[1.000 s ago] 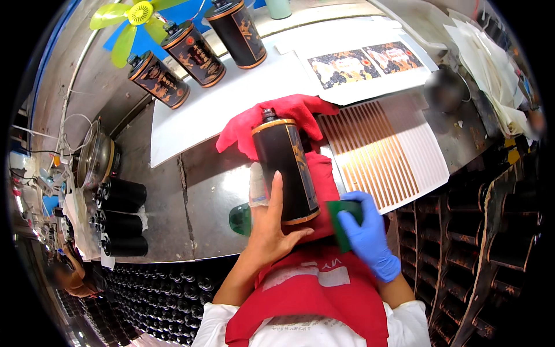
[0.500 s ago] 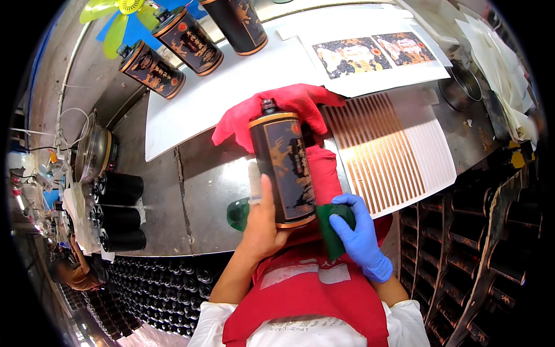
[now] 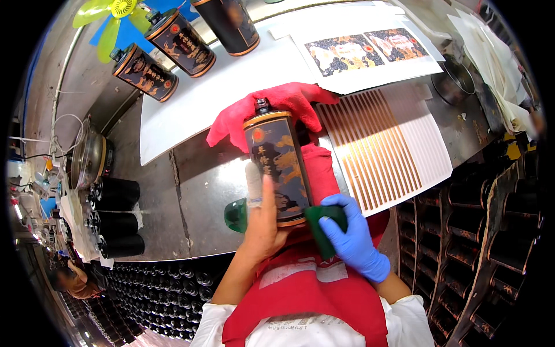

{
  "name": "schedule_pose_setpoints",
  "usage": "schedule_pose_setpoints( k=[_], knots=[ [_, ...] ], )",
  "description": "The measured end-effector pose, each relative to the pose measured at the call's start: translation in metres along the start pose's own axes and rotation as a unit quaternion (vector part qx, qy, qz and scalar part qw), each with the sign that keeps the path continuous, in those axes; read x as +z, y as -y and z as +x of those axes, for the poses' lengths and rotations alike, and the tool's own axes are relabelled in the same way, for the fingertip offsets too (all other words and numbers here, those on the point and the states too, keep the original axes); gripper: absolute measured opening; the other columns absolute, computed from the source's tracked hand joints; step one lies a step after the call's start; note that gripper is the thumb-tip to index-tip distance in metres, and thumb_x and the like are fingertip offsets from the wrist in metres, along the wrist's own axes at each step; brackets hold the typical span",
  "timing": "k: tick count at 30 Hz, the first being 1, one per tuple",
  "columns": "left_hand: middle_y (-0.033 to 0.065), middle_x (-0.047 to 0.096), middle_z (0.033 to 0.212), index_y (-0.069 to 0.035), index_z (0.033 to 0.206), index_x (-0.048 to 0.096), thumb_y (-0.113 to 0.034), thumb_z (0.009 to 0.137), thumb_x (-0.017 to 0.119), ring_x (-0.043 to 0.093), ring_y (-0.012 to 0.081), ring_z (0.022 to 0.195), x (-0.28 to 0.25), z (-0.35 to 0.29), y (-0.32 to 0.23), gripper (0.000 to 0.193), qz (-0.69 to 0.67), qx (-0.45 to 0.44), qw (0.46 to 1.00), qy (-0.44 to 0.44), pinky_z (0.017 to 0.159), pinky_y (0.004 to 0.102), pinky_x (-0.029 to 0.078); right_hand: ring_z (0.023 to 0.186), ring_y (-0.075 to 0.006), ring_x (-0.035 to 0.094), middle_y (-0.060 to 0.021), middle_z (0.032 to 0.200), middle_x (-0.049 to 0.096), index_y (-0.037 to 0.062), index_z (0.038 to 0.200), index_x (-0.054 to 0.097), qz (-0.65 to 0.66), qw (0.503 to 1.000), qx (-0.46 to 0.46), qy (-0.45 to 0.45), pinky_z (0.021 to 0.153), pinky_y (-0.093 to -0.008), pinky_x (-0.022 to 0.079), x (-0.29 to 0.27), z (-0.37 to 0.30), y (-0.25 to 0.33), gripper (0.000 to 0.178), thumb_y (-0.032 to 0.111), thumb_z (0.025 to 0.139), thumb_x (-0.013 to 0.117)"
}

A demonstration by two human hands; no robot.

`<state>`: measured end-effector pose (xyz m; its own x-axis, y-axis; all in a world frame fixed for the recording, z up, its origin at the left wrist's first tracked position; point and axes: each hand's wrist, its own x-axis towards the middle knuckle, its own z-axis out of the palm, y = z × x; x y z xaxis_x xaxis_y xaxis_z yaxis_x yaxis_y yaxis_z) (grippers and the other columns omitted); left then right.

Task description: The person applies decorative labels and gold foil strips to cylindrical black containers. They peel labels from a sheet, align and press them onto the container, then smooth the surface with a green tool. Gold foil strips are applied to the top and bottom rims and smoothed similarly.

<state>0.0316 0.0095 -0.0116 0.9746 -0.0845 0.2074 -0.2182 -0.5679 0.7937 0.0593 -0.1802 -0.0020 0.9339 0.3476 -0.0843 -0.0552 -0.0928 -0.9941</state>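
Note:
A black bottle [image 3: 280, 173] with orange-gold decoration stands neck away from me above the bench edge. My left hand [image 3: 263, 231], bare but for white covers on a finger, is closed around its lower left side. My right hand [image 3: 358, 246], in a blue glove, pinches a dark green flexible pad [image 3: 324, 236]. The pad's edge meets the bottle's lower right corner. Behind the bottle a red cloth [image 3: 228, 124] lies bunched on the bench. Left of my left hand sits another green piece [image 3: 235, 215], partly hidden by it.
Several decorated bottles [image 3: 182, 43] stand on a white board [image 3: 167, 124] at the back. A sheet with gold strips [image 3: 376, 153] lies on the right, below printed sheets [image 3: 399, 46]. Black bottles [image 3: 118, 220] lie at the left. Racks of bottles [image 3: 468, 225] stand below the bench.
The bottle has turned in my left hand, bringing its red seal from the right to the left side. My right hand and the pad have shifted slightly left.

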Motion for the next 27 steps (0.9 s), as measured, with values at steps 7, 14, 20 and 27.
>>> schedule_pose_setpoints(
  k=[7, 14, 20, 27],
  knots=[
    [0.0210, 0.038, 0.135, 0.003, 0.141, -0.015, 0.007, 0.072, 0.063, 0.045, 0.0271, 0.120, -0.011, -0.012, 0.023, 0.104, 0.042, -0.090, 0.995, 0.032, 0.099, 0.0354, 0.037, 0.091, -0.0160, 0.058, -0.0107, 0.100, 0.057, 0.0018, 0.113, 0.049, -0.022, 0.996, 0.028, -0.077, 0.080, -0.0279, 0.047, -0.016, 0.003, -0.011, 0.030, 0.009, 0.086, 0.060],
    [0.0279, 0.044, 0.126, 0.003, 0.143, 0.007, -0.010, 0.070, 0.075, 0.038, 0.0443, 0.123, -0.003, 0.010, -0.014, 0.100, 0.166, 0.039, 0.985, -0.010, 0.102, 0.0482, 0.028, 0.089, -0.0205, 0.062, -0.0125, 0.100, 0.060, 0.0060, 0.113, 0.051, -0.042, 0.998, -0.035, -0.004, 0.079, -0.0293, 0.048, 0.007, -0.003, 0.014, 0.030, 0.012, 0.085, 0.061],
    [0.0216, 0.045, 0.131, 0.000, 0.139, -0.023, 0.007, 0.070, 0.068, 0.043, 0.0324, 0.122, 0.000, -0.009, 0.022, 0.114, -0.114, -0.073, 0.991, 0.016, 0.101, 0.0400, 0.033, 0.091, -0.0174, 0.057, -0.0118, 0.100, 0.057, 0.0020, 0.114, 0.048, -0.038, 0.997, 0.015, -0.058, 0.081, -0.0289, 0.046, -0.012, 0.005, -0.018, 0.031, 0.009, 0.086, 0.059],
    [0.0354, 0.022, 0.139, 0.007, 0.141, 0.008, -0.015, 0.068, 0.077, 0.019, 0.0539, 0.129, -0.009, 0.011, -0.030, 0.102, 0.290, 0.034, 0.956, 0.034, 0.104, 0.0592, 0.012, 0.086, -0.0246, 0.066, -0.0148, 0.097, 0.062, 0.0062, 0.114, 0.052, -0.079, 0.992, -0.097, -0.004, 0.076, -0.0306, 0.050, 0.009, -0.002, 0.028, 0.031, 0.009, 0.084, 0.061]
  ],
)
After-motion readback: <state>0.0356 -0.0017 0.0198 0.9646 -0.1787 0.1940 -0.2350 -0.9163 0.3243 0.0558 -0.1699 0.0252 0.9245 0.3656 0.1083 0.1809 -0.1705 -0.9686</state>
